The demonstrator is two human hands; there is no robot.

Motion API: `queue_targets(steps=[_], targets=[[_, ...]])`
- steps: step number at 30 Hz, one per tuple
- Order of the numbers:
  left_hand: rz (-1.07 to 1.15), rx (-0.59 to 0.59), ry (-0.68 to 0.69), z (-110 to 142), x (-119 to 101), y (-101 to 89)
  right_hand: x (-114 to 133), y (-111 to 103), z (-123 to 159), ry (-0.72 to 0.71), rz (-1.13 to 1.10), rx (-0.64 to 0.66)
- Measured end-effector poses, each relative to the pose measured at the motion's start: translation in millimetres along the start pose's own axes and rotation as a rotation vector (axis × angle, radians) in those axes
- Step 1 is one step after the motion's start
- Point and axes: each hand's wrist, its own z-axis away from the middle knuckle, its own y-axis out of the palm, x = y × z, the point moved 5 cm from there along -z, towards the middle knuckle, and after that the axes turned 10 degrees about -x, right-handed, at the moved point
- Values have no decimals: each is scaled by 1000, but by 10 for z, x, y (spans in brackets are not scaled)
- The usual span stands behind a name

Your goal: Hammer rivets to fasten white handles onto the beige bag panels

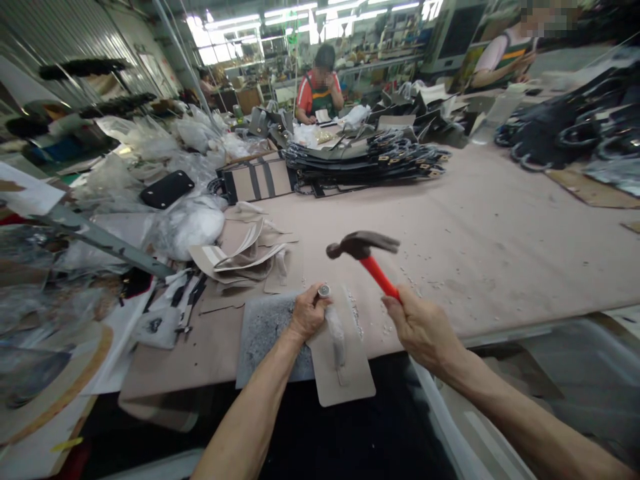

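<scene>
My right hand (421,328) is closed round the red handle of a claw hammer (364,248), whose dark head hangs a little above and right of a metal punch (324,291). My left hand (307,315) is closed on that punch, holding it upright on a beige leather piece (345,373). The leather piece lies partly on a grey, pitted cutting slab (265,333) at the table's near edge.
Small punched scraps (400,277) dot the beige table (500,240). Cut leather pieces (250,257), plastic bags (190,223) and tools lie left. A stack of dark straps (370,160) sits farther back. Two people (319,83) work at the far end.
</scene>
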Motion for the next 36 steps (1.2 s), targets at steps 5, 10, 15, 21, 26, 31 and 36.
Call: queue_targets(steps=[5,10,15,21,26,31,36], targets=[[-49,-4,68,-2,-12,-8,191,-151,-95,-221,271,144],[-29,10,55,-21,14,-2,508,-618,-218,-174,23,-454],[-38,24,7,-10,51,6,260,-15,-13,-314,203,-11],[-9,14,6,-6,27,-1,-312,216,-20,-73,373,303],[-1,11,42,-25,-8,-11,-683,516,-44,58,465,288],[34,2,-27,-20,17,-7,-95,672,40,-519,343,74],[36,-39,-96,-29,29,3,569,918,312,-951,241,341]])
